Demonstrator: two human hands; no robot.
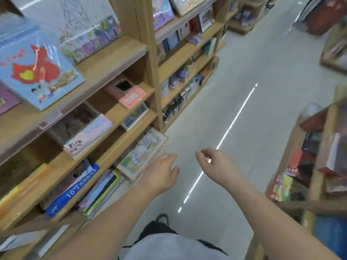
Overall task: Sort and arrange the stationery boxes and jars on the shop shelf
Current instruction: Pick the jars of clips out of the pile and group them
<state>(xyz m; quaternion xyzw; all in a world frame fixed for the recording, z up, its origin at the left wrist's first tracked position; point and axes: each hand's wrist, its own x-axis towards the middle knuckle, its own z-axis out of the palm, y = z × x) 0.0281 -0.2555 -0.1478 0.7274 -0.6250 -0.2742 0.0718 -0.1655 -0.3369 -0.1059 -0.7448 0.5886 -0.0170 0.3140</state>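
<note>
Wooden shop shelf (120, 117) ran along left, tiers crowded with flat boxes. Pastel illustrated box (142, 152) topped stack at low shelf's aisle end. Left hand (161, 173) was just beside its near edge, fingers loosely spread, holding nothing. Right hand (216, 164) hung over floor, fingers curled, empty. Box looked light, stiff, film-slick; best gripped by opposite long edges.

Single head-worn wide-angle view, tilted, looking forward and down an aisle floor (234, 91), wooden shelf (112, 59) close on the left, both outstretched forearms near the lens, edges blurred
</note>
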